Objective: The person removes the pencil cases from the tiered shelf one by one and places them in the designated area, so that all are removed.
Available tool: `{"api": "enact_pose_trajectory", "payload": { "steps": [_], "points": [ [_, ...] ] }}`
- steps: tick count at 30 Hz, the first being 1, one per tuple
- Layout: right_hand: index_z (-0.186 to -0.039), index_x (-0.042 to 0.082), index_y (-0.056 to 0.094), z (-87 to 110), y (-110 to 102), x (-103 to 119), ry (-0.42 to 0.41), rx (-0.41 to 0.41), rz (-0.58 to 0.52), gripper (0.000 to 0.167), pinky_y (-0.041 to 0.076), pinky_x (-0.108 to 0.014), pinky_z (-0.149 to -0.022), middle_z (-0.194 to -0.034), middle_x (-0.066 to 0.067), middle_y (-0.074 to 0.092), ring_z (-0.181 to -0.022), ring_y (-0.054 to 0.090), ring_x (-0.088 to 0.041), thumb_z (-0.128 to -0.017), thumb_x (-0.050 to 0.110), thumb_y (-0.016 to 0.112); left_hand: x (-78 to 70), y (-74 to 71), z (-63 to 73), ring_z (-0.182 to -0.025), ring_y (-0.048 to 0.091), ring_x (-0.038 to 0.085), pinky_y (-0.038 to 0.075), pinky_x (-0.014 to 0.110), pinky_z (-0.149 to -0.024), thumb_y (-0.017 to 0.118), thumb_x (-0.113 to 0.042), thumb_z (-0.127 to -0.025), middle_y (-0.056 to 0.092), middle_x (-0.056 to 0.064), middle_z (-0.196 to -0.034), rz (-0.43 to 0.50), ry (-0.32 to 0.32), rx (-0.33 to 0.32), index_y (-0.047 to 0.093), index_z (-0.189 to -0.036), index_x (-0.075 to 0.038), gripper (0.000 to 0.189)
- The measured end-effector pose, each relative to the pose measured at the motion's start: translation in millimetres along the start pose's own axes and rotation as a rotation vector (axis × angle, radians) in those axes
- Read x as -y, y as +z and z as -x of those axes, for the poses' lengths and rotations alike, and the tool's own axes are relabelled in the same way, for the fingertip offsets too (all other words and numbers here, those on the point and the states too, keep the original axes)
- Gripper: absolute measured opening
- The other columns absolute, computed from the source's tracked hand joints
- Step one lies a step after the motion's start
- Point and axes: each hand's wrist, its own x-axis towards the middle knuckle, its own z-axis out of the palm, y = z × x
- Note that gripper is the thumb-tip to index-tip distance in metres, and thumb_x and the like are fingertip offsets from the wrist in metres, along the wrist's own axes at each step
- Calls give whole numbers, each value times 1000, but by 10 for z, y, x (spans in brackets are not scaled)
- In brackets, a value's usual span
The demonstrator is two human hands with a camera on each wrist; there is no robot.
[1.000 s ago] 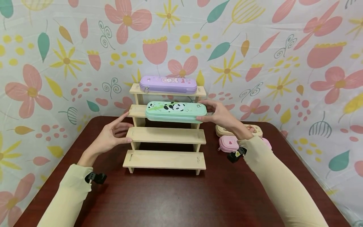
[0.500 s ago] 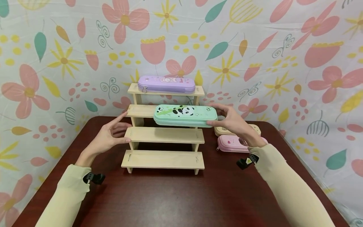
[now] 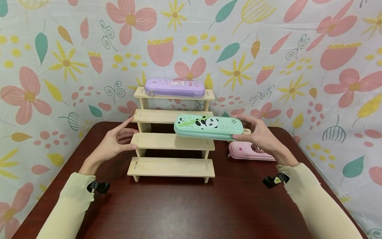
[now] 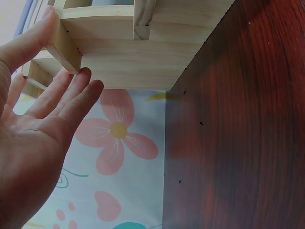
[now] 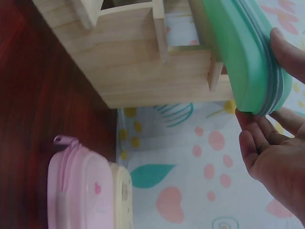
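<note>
My right hand [image 3: 262,137] pinches the right end of a mint-green pencil case [image 3: 209,127] with a panda on its lid. The case hangs level in front of a stepped wooden display rack [image 3: 170,141], overlapping the right part of its two middle steps. In the right wrist view, the thumb [image 5: 289,55] lies on one side of the zipped case, the fingers on the other. My left hand [image 3: 110,142] holds the rack's left side, with thumb [image 4: 33,38] and fingertips at opposite edges of a step's end. A purple pencil case [image 3: 174,88] lies on the top step.
On the dark red table [image 3: 179,212], right of the rack, lies a pink pencil case [image 3: 247,151]. Behind it is a cream pencil case [image 5: 123,195], mostly covered in the head view. A flower-patterned cloth [image 3: 89,39] hangs close behind the rack and table.
My right hand has lifted the mint-green pencil case off the second step from the top and moved it right and toward me. My left hand has stayed at the rack.
</note>
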Motion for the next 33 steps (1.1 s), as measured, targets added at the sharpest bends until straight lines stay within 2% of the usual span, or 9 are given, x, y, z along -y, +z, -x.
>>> {"api": "enact_pose_trajectory", "payload": {
  "steps": [1, 4, 8, 11, 15, 22, 27, 30, 33],
  "points": [
    [-151, 12, 56, 34, -17, -14, 8, -6, -8, 67, 42, -31, -37, -120, -18, 66, -71, 60, -20, -91, 14, 86, -1, 0, 0, -127, 62, 16, 52, 34, -107, 83, 5, -88, 56, 32, -142, -2, -1, 0, 26, -170, -24, 104],
    [-148, 10, 58, 123, -68, -66, 3, -20, -31, 64, 40, -32, -36, -112, -19, 66, -56, 52, -21, -90, 10, 86, -6, -5, 4, -126, 62, 15, 52, 26, -105, 83, 5, -88, 58, 30, -142, -11, -5, -2, 26, -170, -24, 104],
    [-148, 7, 56, 245, -155, -143, -17, -20, -23, 64, 48, -30, -47, -107, -16, 68, -61, 57, -23, -91, 8, 85, -13, -14, 16, -127, 61, 16, 51, 24, -104, 83, 5, -88, 58, 30, -142, -19, -8, -5, 26, -170, -24, 104],
    [-151, 4, 53, 350, -226, -196, -29, -7, -15, 66, 59, -29, -64, -113, -12, 70, -81, 68, -20, -92, 6, 83, -13, -21, 21, -128, 61, 16, 51, 27, -106, 83, 5, -88, 57, 31, -142, -17, -6, -7, 26, -170, -25, 104],
    [-150, 2, 54, 482, -321, -295, -62, -10, -15, 64, 63, -31, -79, -122, -11, 69, -102, 70, -19, -92, 0, 81, -11, -27, 24, -128, 61, 16, 51, 26, -106, 83, 5, -89, 56, 33, -142, -10, -3, -9, 26, -170, -26, 104],
    [-153, 1, 52, 743, -493, -494, -74, -61, 57, 70, 59, -22, -77, -121, -6, 68, -95, 67, -15, -90, -5, 81, -7, -23, 17, -127, 61, 12, 50, 23, -104, 82, 7, -88, 58, 30, -142, 0, 2, -9, 26, -170, -24, 104],
    [-150, 2, 54, 949, -590, -627, -39, -113, 113, 69, 59, -24, -72, -115, -2, 71, -93, 67, -14, -88, -6, 82, 2, -10, 13, -127, 61, 13, 51, 24, -105, 82, 8, -88, 57, 32, -142, 3, 3, -5, 26, -170, -24, 104],
    [-148, 2, 56, 1079, -647, -700, -28, -139, 107, 68, 60, -26, -71, -115, -2, 72, -95, 68, -14, -86, -9, 82, 7, -3, 8, -127, 61, 14, 51, 26, -105, 83, 7, -88, 57, 32, -142, 4, -1, -4, 27, -170, -25, 104],
    [-148, -1, 54, 1200, -716, -785, -35, -125, 75, 68, 60, -26, -72, -116, -5, 71, -96, 68, -15, -86, -14, 79, 11, 1, 0, -127, 61, 15, 51, 26, -106, 83, 7, -88, 56, 33, -142, 10, -5, -3, 27, -170, -25, 104]
  ]
}}
